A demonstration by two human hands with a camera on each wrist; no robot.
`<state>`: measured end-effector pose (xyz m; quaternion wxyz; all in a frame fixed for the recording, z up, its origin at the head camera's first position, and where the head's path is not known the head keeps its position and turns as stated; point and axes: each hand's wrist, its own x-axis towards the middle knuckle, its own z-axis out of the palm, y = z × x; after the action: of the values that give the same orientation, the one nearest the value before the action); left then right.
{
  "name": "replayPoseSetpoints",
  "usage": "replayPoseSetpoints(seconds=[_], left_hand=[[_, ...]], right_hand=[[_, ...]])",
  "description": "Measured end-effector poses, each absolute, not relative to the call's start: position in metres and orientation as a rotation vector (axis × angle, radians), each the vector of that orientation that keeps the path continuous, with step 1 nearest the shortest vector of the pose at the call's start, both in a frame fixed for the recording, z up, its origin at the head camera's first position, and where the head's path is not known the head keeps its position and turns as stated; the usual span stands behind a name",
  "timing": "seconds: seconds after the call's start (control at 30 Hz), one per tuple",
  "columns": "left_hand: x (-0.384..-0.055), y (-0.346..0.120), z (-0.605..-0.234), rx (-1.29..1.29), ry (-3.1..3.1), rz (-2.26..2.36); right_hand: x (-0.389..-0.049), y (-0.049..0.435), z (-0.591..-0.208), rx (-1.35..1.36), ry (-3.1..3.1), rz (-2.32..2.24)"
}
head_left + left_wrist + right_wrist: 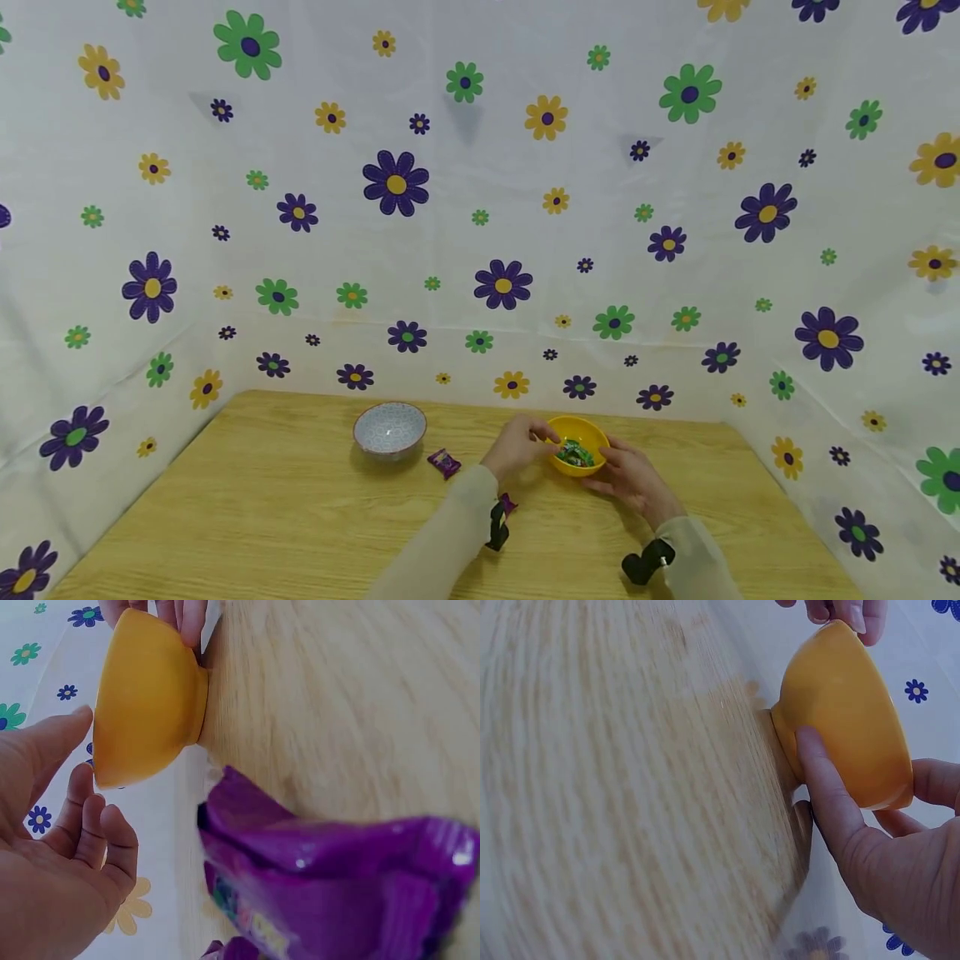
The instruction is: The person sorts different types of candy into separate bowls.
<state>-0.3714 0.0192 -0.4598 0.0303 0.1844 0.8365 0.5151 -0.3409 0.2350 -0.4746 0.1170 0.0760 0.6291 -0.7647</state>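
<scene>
A small yellow bowl (576,472) stands on the table, with green-wrapped candies (574,453) inside. My right hand (633,479) holds its right side; in the right wrist view the thumb (821,776) presses the outer wall near the foot while other fingers are at the rim. My left hand (521,446) is over the left rim, its thumb (64,739) and loosely bent fingers close to the edge with nothing seen between them. Below the left wrist lies a purple candy packet (330,885), mostly hidden by the wrist in the head view.
A grey patterned bowl with a red rim (390,433) stands to the left on the wooden table (247,500). Between the two bowls lies another purple candy packet (445,463). A flower-print white sheet (465,233) encloses the table at the back and sides.
</scene>
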Motion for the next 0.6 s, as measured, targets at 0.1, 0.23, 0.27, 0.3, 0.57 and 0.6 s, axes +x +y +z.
replayPoseSetpoints(seconds=[0.1,0.23,0.27,0.3,0.57,0.6], left_hand=[[-0.372,0.016,-0.46,0.563,2.583,1.594],[-0.374,0.009,-0.461,0.557,2.601,1.606],[-0.374,0.008,-0.461,0.557,2.605,1.608],[-0.374,0.006,-0.461,0.555,2.605,1.612],[-0.365,-0.005,-0.457,0.525,2.595,1.612],[-0.363,-0.007,-0.456,0.529,2.597,1.612]], right_hand=[[-0.342,0.234,-0.473,0.197,1.836,-2.237],[-0.343,0.232,-0.472,0.183,1.824,-2.237],[-0.344,0.231,-0.471,0.184,1.821,-2.237],[-0.344,0.231,-0.471,0.188,1.823,-2.236],[-0.341,0.231,-0.472,0.208,1.834,-2.223],[-0.341,0.231,-0.472,0.206,1.836,-2.22]])
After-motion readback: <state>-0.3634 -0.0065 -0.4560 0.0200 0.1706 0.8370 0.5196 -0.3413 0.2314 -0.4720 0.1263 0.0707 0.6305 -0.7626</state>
